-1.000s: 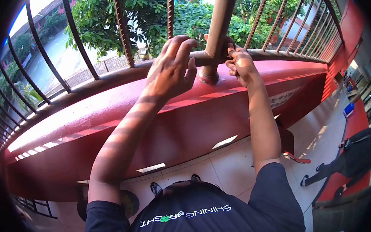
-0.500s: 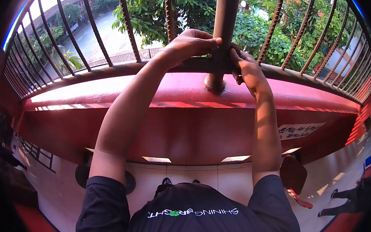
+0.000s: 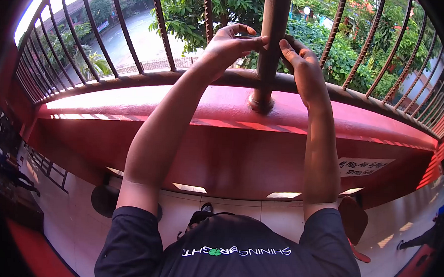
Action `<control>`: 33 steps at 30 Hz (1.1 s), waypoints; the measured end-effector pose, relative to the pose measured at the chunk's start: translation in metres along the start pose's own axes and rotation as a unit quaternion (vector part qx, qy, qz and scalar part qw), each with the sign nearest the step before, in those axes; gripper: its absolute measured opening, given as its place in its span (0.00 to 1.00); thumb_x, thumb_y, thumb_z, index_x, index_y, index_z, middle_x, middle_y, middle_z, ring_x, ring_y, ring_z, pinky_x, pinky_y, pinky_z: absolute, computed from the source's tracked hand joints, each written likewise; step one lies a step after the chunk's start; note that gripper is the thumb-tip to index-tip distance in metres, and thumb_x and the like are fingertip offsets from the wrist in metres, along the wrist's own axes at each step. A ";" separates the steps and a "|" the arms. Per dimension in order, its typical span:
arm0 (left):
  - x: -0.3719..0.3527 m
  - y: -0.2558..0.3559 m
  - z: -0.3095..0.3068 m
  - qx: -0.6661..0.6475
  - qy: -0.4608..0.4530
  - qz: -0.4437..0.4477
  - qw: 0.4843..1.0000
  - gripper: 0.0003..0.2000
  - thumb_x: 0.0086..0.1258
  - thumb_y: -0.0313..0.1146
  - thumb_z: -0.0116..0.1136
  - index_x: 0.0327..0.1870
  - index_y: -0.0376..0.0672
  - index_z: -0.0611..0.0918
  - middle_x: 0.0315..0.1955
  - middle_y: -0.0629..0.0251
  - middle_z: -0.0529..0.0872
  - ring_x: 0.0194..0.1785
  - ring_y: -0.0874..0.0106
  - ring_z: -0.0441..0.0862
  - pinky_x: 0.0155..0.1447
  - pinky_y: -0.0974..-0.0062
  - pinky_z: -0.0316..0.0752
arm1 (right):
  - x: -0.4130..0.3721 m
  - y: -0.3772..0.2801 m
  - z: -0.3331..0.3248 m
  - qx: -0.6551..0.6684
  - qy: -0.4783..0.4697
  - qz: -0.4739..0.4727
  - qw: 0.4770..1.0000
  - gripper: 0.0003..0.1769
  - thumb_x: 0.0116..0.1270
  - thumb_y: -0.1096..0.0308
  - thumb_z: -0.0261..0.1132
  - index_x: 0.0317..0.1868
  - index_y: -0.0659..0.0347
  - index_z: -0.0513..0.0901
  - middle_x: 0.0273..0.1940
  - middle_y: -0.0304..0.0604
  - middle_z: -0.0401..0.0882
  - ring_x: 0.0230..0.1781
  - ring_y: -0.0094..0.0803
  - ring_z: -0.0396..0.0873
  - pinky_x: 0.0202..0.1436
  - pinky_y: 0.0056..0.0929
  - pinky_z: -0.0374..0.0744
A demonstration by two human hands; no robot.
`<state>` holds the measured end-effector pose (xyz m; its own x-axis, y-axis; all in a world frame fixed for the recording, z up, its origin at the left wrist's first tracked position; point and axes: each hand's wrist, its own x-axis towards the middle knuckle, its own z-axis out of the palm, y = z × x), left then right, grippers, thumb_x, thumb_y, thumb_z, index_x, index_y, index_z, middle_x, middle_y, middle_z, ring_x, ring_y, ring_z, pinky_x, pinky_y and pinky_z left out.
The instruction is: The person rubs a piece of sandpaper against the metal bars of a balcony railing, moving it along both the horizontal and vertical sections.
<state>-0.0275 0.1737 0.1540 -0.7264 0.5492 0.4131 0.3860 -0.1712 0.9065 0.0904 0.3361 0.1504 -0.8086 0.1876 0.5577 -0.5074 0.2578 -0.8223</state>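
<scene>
A brown metal post [image 3: 276, 21] rises through the railing in front of me. My left hand [image 3: 228, 47] is at its left side, with the thumb and a finger reaching to the post and another finger raised and curved. At the post's right side, my right hand [image 3: 306, 67] is bent, its thumb close to the metal and its other fingers partly hidden behind. Both hands look pinched, but anything between the fingertips is too small to make out. Below them runs the horizontal rail [image 3: 235, 78], joined to the post.
Ribbed vertical bars [image 3: 160, 27] stand on both sides. Under the rail is a pink-red ledge [image 3: 193, 104], with a lettered paper sign [image 3: 365, 167] on the wall below. Dark round stool seat [image 3: 106, 200] and brown chair [image 3: 352, 219] flank me. Another person's leg [image 3: 423, 234] shows at right.
Both hands have moved slightly up along the post. My right hand's fingers, which hung lower beside the post, are now raised. The view has shifted a little; the person at right shows less.
</scene>
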 end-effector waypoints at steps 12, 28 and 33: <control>0.016 -0.003 0.017 -0.130 -0.035 -0.023 0.991 0.30 0.73 0.61 0.56 0.58 0.40 0.79 0.43 0.67 0.85 0.46 0.77 0.76 0.56 0.76 0.67 | 0.004 0.008 -0.002 0.135 0.006 0.063 0.989 0.27 0.78 0.50 0.56 0.62 0.66 0.79 0.54 0.43 0.83 0.58 0.27 0.77 0.66 0.26 0.68; 0.051 0.039 0.011 -0.092 -0.065 -0.001 0.994 0.51 0.70 0.78 0.29 0.47 0.30 0.87 0.36 0.55 0.89 0.43 0.69 0.83 0.57 0.71 0.72 | 0.034 -0.048 -0.002 0.079 -0.036 -0.040 0.995 0.36 0.77 0.38 0.51 0.51 0.68 0.83 0.50 0.46 0.83 0.56 0.28 0.75 0.70 0.31 0.62; 0.044 -0.014 0.020 0.022 0.066 0.039 0.997 0.51 0.71 0.77 0.22 0.52 0.34 0.87 0.45 0.49 0.88 0.49 0.63 0.84 0.59 0.65 0.73 | 0.003 0.004 0.021 0.041 0.106 -0.068 0.991 0.38 0.78 0.38 0.50 0.63 0.69 0.77 0.57 0.49 0.80 0.60 0.31 0.73 0.73 0.34 0.60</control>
<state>-0.0534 0.2161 0.1578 -0.7606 0.4222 0.4931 0.4674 -0.1710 0.8674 0.0796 0.3177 0.1467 -0.6538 0.3541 0.6688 -0.6379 0.2176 -0.7388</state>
